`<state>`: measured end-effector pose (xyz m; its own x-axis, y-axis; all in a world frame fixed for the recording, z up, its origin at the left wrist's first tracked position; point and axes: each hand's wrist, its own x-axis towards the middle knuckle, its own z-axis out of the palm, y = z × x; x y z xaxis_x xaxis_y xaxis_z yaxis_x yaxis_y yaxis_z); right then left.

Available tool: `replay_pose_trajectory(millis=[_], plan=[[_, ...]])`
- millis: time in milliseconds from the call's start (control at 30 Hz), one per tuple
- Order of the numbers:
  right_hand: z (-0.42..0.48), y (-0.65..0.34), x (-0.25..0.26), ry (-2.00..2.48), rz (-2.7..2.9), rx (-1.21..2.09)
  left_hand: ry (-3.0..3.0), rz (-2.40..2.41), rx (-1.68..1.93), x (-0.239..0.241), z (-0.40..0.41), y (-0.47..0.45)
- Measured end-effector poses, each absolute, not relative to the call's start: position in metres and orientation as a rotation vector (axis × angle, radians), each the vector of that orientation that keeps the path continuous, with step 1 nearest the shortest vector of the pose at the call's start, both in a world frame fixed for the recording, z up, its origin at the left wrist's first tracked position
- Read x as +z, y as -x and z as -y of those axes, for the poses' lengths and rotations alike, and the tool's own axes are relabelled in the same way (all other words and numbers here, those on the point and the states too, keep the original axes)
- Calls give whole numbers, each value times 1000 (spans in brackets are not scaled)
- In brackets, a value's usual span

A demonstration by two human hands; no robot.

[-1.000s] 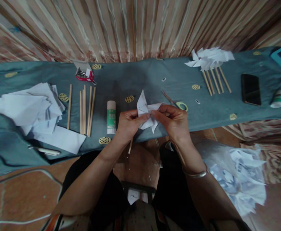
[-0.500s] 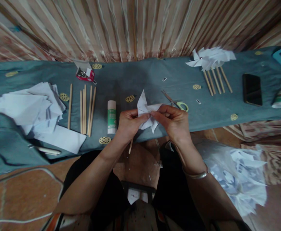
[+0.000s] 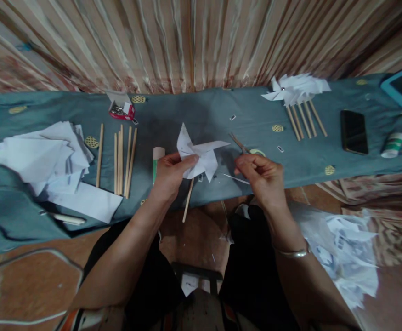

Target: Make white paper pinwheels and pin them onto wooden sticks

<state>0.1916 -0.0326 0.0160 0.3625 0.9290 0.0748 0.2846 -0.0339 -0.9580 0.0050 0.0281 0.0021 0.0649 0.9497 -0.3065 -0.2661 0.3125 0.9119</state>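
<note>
My left hand (image 3: 168, 177) pinches the white, pointed paper pinwheel (image 3: 206, 154) above the cloth's front edge, a slim pale wooden stick (image 3: 188, 202) showing below it; too heavy a pinch could crease the folds, too slack a one could drop it; my right hand (image 3: 261, 172) curls by the green-handled metal scissors (image 3: 242, 146), closed on what I cannot tell, and a careless brush might knock them; blue-grey patterned cloth (image 3: 201, 110) spreads beneath, pleated beige-brown curtains (image 3: 173, 46) behind, orange-brown tiled floor (image 3: 21, 280) below.

On the table (image 3: 166, 110), a box (image 3: 120, 115) sits behind loose sticks (image 3: 121, 158), right of paper sheets (image 3: 35, 151); between glue stick (image 3: 158, 154) and scissors (image 3: 237, 141) is the held pinwheel (image 3: 205, 158).
</note>
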Motion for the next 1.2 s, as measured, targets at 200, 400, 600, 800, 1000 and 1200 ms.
replay_pose_trajectory(millis=[200, 400, 600, 800, 1000, 1200], plan=[[45, -193, -1, 1685, 1596, 618, -812, -1119, 1185, 4, -35, 3], [47, -188, -5, 1663, 1813, 515, -826, -1121, 1156, 3, -33, 1], [42, -180, -10, 1668, 1916, 405, -816, -1126, 1121, 4, -28, -2], [43, -175, -12, 1673, 2044, 329, -794, -1145, 1096, 8, -25, -4], [44, -176, -2, 1590, 1830, 465, -783, -1138, 1114, 9, -24, -3], [46, -168, 24, 1472, 1352, 622, -860, -1139, 1131, 6, -20, -9]])
